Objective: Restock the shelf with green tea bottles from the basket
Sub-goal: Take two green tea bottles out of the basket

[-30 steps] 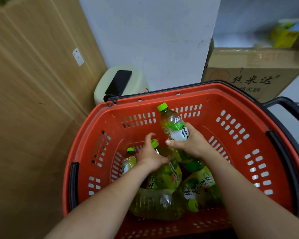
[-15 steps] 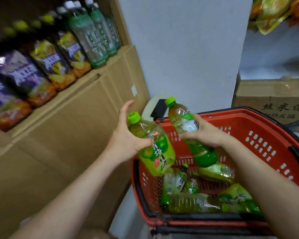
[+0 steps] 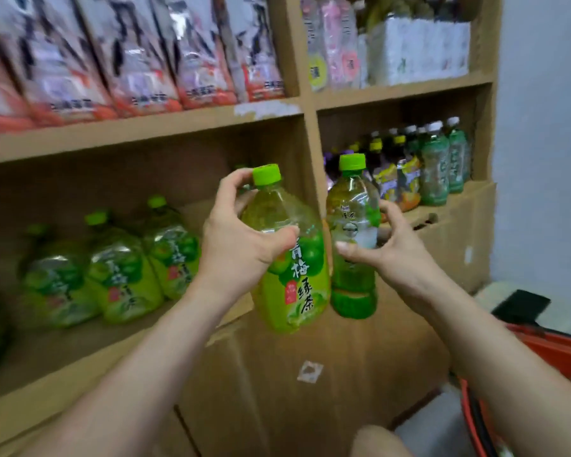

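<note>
My left hand [image 3: 241,239] grips a large green tea bottle [image 3: 292,285] with a yellow-green label and a green cap, held upright in front of the shelf divider. My right hand [image 3: 386,249] holds a slimmer green tea bottle [image 3: 351,225] with a green base, right beside the first. Several matching large green tea bottles [image 3: 119,268] stand on the lower left shelf [image 3: 63,357]. Only the red basket's rim [image 3: 547,351] shows at the lower right.
The cardboard-brown shelf unit has an upright divider [image 3: 310,143]. White-capped and yellow-capped drink bottles [image 3: 432,166] fill the compartment to the right. Packaged goods [image 3: 129,61] line the upper shelf. A grey wall [image 3: 541,127] stands on the right, with a black phone [image 3: 521,308] below it.
Both hands lifted their bottles out of the basket and up to the shelf. The view swung left and up, so the basket dropped to the lower right corner.
</note>
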Available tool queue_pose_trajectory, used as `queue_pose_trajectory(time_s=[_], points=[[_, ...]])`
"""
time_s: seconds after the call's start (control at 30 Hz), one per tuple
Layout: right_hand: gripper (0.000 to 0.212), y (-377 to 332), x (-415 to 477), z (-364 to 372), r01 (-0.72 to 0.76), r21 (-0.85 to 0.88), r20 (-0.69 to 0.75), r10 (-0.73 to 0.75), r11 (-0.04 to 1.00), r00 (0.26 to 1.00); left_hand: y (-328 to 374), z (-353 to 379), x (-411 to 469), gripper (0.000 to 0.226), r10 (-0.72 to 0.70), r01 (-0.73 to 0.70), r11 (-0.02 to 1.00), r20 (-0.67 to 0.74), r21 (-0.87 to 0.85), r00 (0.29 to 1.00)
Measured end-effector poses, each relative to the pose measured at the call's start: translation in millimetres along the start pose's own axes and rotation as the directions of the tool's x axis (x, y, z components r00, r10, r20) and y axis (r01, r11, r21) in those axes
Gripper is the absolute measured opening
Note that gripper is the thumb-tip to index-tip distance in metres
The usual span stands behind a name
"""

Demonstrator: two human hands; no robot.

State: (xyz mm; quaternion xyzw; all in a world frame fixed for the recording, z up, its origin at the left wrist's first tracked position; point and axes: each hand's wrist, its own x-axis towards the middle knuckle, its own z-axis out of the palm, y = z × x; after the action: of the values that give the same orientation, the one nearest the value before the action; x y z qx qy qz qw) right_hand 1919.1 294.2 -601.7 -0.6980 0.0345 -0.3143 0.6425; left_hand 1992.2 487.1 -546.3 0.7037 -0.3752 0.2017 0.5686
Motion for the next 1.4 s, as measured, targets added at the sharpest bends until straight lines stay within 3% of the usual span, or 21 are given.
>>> queue_pose_trajectory(time_s=[0.2,0.33,0.53,0.6,0.73,0.8,0.87,0.97,1.07,1.17,1.23,1.4], points=[[0.081,-7.6,32.2,119.1,0.083,-0.031,0.092,-0.08,0.996,0.993,-43.9,-99.0,15.2,0.082,-0.019,0.066,0.964,-0.18,0.256,0.984],[0.089,13.6,40.9,170.0,0.066,-0.149,0.16,-0.042,0.987,0.986,-78.9,-131.7,15.3,0.085,-0.088,0.16,0.939,-0.239,0.305,0.967],[0.091,33.2,44.8,200.3,0.088,-0.296,0.14,-0.048,0.951,0.989,-120.1,-143.6,9.6,0.086,-0.159,0.252,0.933,-0.333,0.258,0.929],[0.091,35.6,47.6,206.0,0.117,-0.36,0.123,-0.077,0.926,0.989,-125.1,-143.5,11.4,0.088,-0.146,0.256,0.909,-0.324,0.33,0.935],[0.087,38.6,47.9,205.0,0.058,-0.402,0.168,0.011,0.914,0.986,-123.0,-136.1,11.0,0.092,-0.146,0.308,0.796,-0.328,0.522,0.933],[0.088,39.6,40.8,193.3,0.035,-0.438,0.231,0.074,0.899,0.97,-114.4,-129.6,4.5,0.089,-0.062,0.272,0.751,-0.347,0.601,0.936],[0.077,38.8,28.5,173.2,0.034,-0.467,0.279,0.111,0.883,0.954,-100.2,-116.9,-4.8,0.078,0.132,0.108,0.763,-0.317,0.638,0.939],[0.046,30.9,9.4,131.1,0.053,-0.453,0.259,0.075,0.89,0.963,-74.4,-79.6,-18.9,0.053,0.336,-0.194,0.829,-0.19,0.525,0.923],[0.021,16.4,-10.5,76.2,0.055,-0.408,0.293,0.073,0.911,0.953,-52.7,-28.3,-32.0,0.026,0.384,-0.362,0.877,-0.006,0.316,0.924],[0.006,8.3,-33.2,7.6,0.035,-0.447,0.268,0.096,0.894,0.959,-43.8,32.1,-46.5,0.018,0.394,-0.407,0.896,0.108,0.177,0.913],[0.008,12.7,-51.1,-43.5,-0.01,-0.483,0.189,0.115,0.876,0.975,-41.2,77.4,-57.7,0.017,0.391,-0.406,0.91,0.164,0.077,0.906],[0.015,54.1,-113.9,-165.7,-0.225,-0.588,-0.062,0.234,0.777,0.97,-40.9,201.2,-93.2,0.015,0.29,-0.264,0.957,0.372,-0.121,0.882]])
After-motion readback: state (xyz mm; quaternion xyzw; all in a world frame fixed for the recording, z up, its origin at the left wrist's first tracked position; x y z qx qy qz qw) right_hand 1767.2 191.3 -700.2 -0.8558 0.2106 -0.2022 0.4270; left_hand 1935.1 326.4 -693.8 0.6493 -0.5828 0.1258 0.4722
